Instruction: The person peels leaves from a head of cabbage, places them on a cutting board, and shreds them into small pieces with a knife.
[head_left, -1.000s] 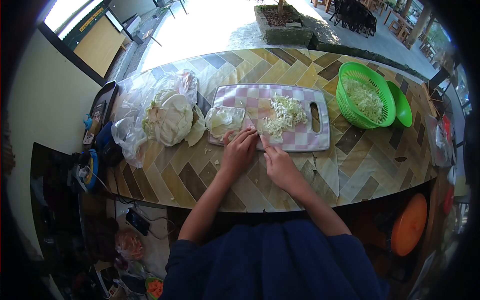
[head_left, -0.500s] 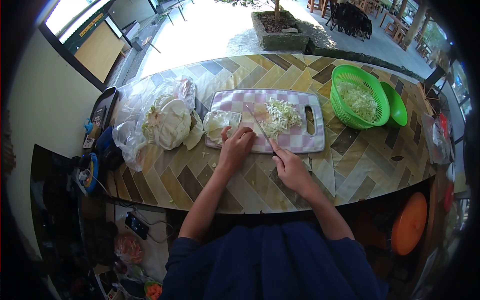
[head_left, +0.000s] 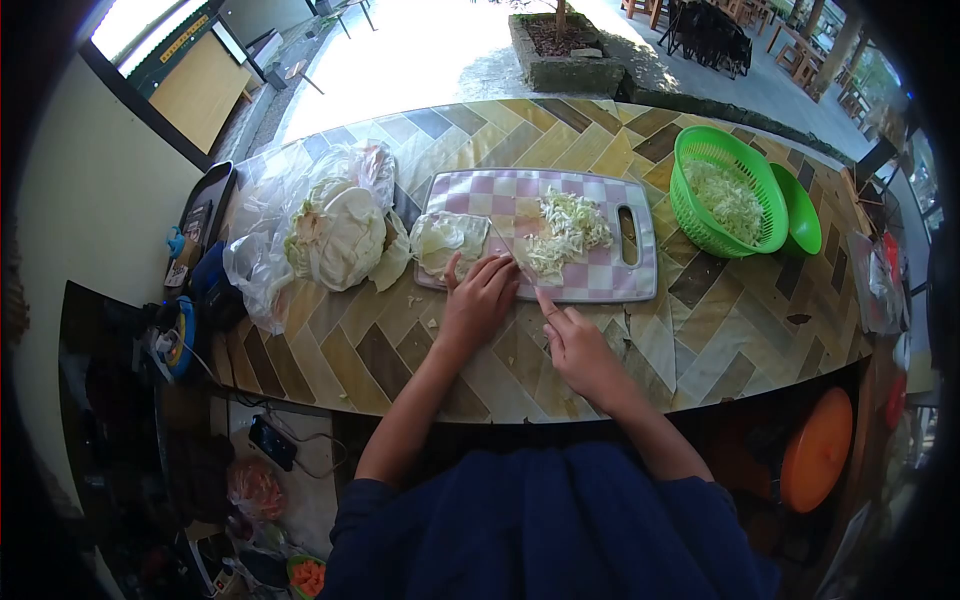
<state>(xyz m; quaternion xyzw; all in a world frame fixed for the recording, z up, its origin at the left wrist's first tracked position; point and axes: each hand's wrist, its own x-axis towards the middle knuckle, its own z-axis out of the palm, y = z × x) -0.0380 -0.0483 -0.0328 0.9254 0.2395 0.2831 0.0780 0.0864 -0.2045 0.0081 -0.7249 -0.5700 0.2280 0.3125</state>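
Observation:
A pink-and-white checked cutting board (head_left: 505,182) lies on the table in front of me. On its left side are flat, pale cabbage leaves (head_left: 447,238). My left hand (head_left: 478,298) presses bent fingers on their near edge, close to the blade; the fingertips are partly hidden. My right hand (head_left: 575,340) is wrapped round the handle of a knife (head_left: 516,258), whose blade slants up and left between the leaves and a heap of shredded cabbage (head_left: 568,232). Left of the board, the rest of the cabbage (head_left: 340,238) sits on a clear plastic bag (head_left: 258,270).
At the right, a green colander (head_left: 690,205) holds more shredded cabbage, beside a green bowl (head_left: 803,215). A black tray (head_left: 212,205) stands at the table's left end. Below the table are a phone (head_left: 272,442) and an orange round lid-like object (head_left: 817,450).
The view has shifted slightly. My left hand's fingers sit closer to the blade, and the knife leans a little further left. Both hands keep their hold.

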